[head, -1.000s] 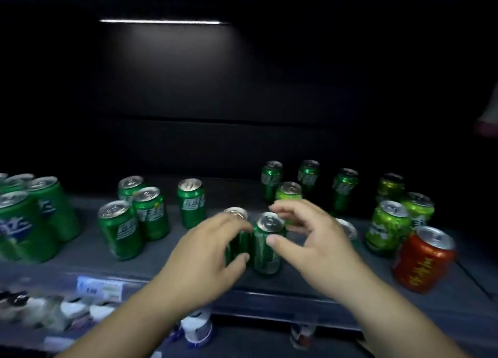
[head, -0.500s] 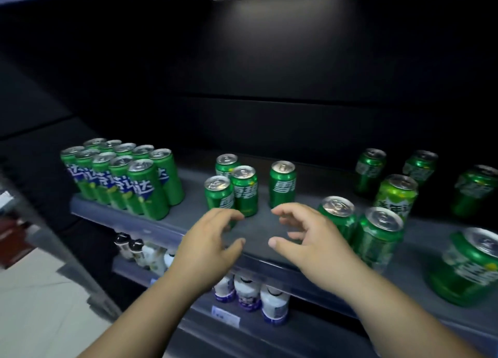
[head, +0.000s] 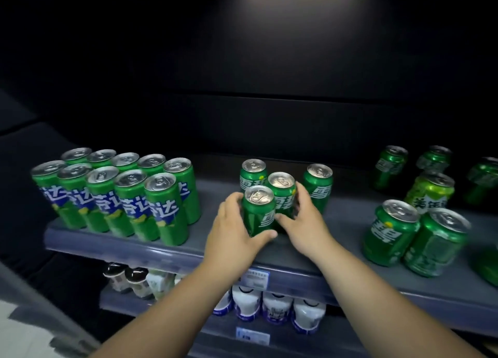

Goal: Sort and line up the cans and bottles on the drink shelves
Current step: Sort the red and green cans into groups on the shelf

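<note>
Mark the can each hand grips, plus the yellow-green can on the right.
Front can point(head: 259, 214): head view, green side under the silver top, held by the left hand point(head: 231, 233).
Second can point(head: 284, 200): head view, white lettering, held by the right hand point(head: 307, 223).
Yellow-green can point(head: 428, 196): head view, label.

light: dim, from above; back wall point(head: 269, 74) near black
glare: can tops point(head: 159, 181) shine
blur: right-edge cans point(head: 436, 239), lower left corner smeared
edges: wide-angle bending

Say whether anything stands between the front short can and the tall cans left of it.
Only the left hand gripping the front can; beyond it bare shelf runs to the tall cans. The right hand holds the can behind.
</note>
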Demonstrator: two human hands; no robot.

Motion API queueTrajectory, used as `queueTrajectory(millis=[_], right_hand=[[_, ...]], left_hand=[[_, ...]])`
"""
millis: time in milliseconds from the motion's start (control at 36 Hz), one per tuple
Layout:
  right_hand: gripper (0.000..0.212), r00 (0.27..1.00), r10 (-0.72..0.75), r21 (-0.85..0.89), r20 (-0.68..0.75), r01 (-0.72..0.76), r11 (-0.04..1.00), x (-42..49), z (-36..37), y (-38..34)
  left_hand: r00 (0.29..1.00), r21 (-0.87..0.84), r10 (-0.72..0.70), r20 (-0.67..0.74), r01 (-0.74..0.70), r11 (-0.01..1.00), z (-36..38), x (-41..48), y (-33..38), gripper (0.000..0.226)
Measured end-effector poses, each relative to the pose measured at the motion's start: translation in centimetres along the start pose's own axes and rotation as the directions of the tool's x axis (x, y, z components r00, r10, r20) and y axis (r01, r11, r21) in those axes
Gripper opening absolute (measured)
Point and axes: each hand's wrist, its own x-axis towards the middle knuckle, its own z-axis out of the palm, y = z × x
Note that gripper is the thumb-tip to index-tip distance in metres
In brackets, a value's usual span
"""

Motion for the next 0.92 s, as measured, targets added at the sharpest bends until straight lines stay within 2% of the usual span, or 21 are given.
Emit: queueTrajectory(millis=[83, 222, 306, 417, 611, 917], right_hand=[[0.068, 0.997, 0.013, -0.03, -0.074, -0.015, 0.999, 0.1, 0.6, -0.2], [0.077, 0.991, 0.066, -0.011, -0.118, -0.068, 0.998, -1.4, 0.6, 0.5], [0.068, 0.992, 0.064, -0.002, -0.106, -0.064, 0.998, -3.4, 0.2, -0.2], [0.072, 0.995, 0.042, -0.026, -0.085, -0.044, 0.999, -4.8, 0.1, -0.2], [0.071, 0.997, 0.038, 0.08, -0.063, -0.033, 0.996, -5.0, 0.2, 0.1], [0.063, 0.999, -0.019, 0.025, -0.032, 0.02, 0.999, -5.5, -0.3, -0.2]], left_hand=[[0.998, -0.037, 0.045, 0.033, -0.044, 0.998, -0.4, 1.1, -1.2, 0.079], [0.981, -0.212, 0.095, 0.17, -0.057, 0.976, -2.0, 2.4, -3.7, 0.073], [0.958, -0.303, 0.127, 0.255, -0.046, 0.952, -2.7, 3.0, -4.8, 0.065], [0.918, -0.316, 0.137, 0.372, -0.014, 0.949, -2.7, 3.5, -5.4, 0.078], [0.934, -0.291, 0.13, 0.332, -0.03, 0.956, -2.1, 3.6, -5.5, 0.073], [0.939, -0.272, 0.134, 0.318, -0.046, 0.961, -2.9, 3.2, -5.7, 0.069]])
